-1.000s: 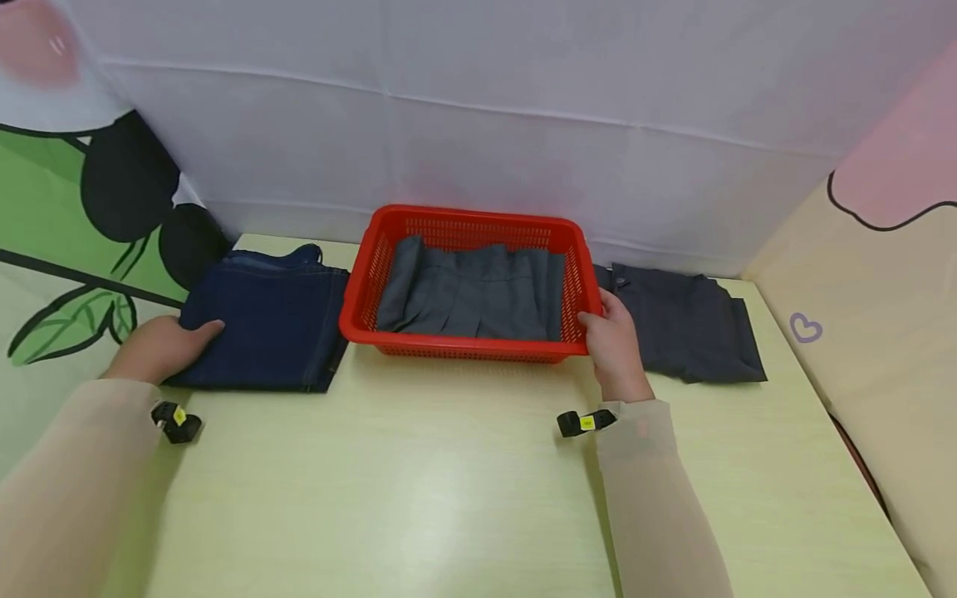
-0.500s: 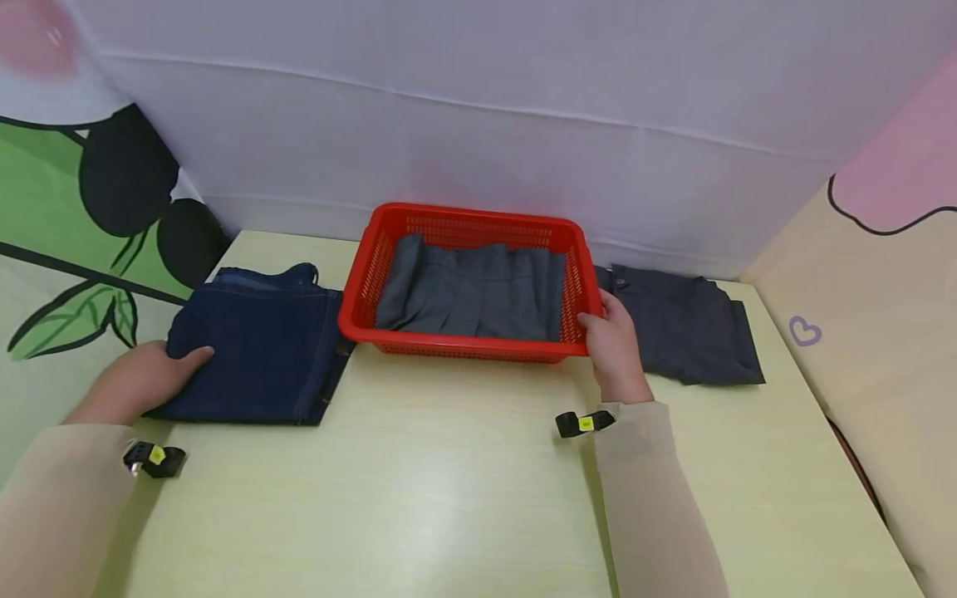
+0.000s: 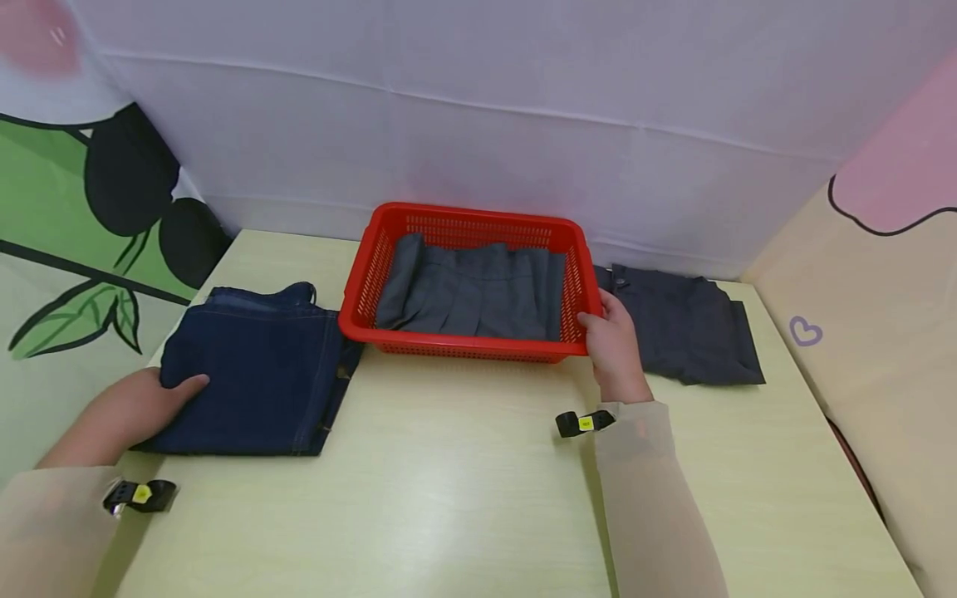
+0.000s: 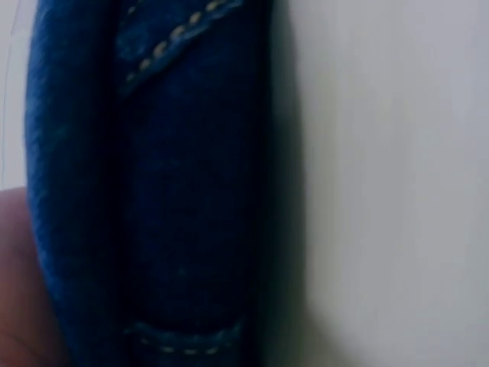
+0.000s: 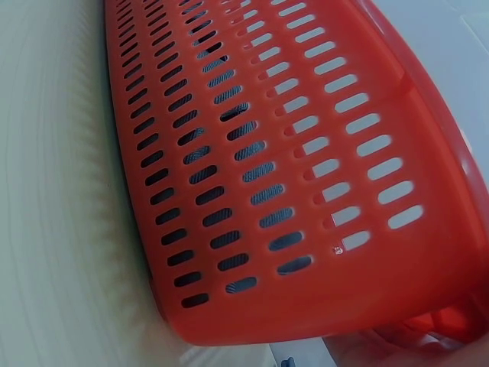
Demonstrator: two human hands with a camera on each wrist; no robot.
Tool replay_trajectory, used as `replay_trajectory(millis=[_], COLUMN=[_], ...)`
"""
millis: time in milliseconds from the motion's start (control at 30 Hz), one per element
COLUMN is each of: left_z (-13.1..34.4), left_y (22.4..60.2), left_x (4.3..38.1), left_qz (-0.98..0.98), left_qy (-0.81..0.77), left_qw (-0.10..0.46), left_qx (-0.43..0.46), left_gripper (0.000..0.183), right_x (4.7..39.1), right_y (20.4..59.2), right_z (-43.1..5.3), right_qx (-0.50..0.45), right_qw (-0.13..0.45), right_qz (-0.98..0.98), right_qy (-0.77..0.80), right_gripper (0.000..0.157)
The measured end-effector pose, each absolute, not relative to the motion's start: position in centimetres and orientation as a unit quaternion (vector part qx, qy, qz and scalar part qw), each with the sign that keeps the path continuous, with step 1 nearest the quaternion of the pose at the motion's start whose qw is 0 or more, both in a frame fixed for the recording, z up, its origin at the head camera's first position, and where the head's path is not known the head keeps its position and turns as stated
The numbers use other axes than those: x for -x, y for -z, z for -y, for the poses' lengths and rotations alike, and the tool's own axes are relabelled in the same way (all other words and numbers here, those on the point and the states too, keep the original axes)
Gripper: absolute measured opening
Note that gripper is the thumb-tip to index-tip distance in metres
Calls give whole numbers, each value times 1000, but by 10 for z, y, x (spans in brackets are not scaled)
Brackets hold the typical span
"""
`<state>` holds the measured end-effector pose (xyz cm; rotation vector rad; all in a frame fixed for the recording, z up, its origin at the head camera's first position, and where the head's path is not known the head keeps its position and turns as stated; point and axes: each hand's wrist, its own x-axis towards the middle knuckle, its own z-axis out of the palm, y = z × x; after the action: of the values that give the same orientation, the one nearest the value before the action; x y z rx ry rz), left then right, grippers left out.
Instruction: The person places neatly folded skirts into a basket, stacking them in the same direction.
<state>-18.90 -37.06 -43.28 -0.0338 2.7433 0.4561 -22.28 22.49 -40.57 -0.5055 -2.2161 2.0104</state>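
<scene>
Folded dark blue jeans lie on the left of the table, in front of and left of the red basket. My left hand grips their left edge, thumb on top and the other fingers hidden beneath. Close up in the left wrist view, the folded denim shows pale stitching. The red slotted plastic basket stands at the back centre with a grey pleated garment folded inside. My right hand holds its right rim, thumb over the edge. The right wrist view shows the slotted wall of the basket.
A folded dark grey garment lies on the table right of the basket, partly behind my right hand. The pale wood table meets a white cloth backdrop at the back. Printed cloth panels stand at the left and right sides.
My left hand has pulled the jeans toward me and slightly left, away from the back of the table. My right hand and the basket have stayed nearly in place.
</scene>
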Motion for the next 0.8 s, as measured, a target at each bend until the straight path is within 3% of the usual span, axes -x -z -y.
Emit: replay_trajectory(millis=[800], left_z=[358], left_y=[440], left_x=[141], left_qz=[-964], left_qy=[-173], left_qw=[201], left_qx=[22], left_gripper=[87], right_x=[222], right_y=[403], right_z=[-223], right_qx=[170], right_qw=[51], right_qz=[734], right_qy=[-656], right_gripper=[55])
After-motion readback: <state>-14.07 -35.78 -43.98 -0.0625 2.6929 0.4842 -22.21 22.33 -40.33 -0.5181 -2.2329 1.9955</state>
